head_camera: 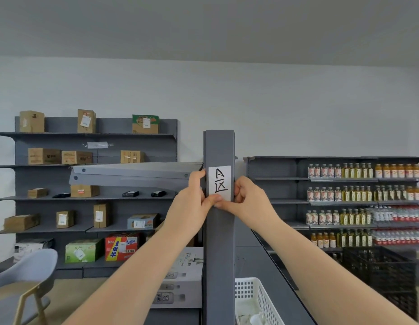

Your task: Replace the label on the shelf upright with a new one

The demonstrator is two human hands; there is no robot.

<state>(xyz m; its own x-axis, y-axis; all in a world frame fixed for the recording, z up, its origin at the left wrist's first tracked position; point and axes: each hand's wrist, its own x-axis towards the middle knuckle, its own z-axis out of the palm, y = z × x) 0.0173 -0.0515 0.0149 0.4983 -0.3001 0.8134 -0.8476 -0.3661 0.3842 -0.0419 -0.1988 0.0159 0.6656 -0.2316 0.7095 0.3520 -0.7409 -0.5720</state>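
Note:
A white paper label (219, 181) with black handwritten marks sits on the front face of the grey shelf upright (219, 242), near its top. My left hand (192, 200) wraps the upright's left edge, its thumb pressing the label's lower left corner. From the right, my right hand (248, 200) meets it, fingertips pinching at the label's bottom edge. Both thumbs touch just under the writing. The label's lower edge is partly hidden by my fingers.
A white perforated basket (253, 294) stands at the upright's lower right. Grey shelves with cardboard boxes (86, 121) fill the left, bottle shelves (344, 193) the right. A black crate (379, 273) sits on the floor at right, a grey chair (23, 277) at lower left.

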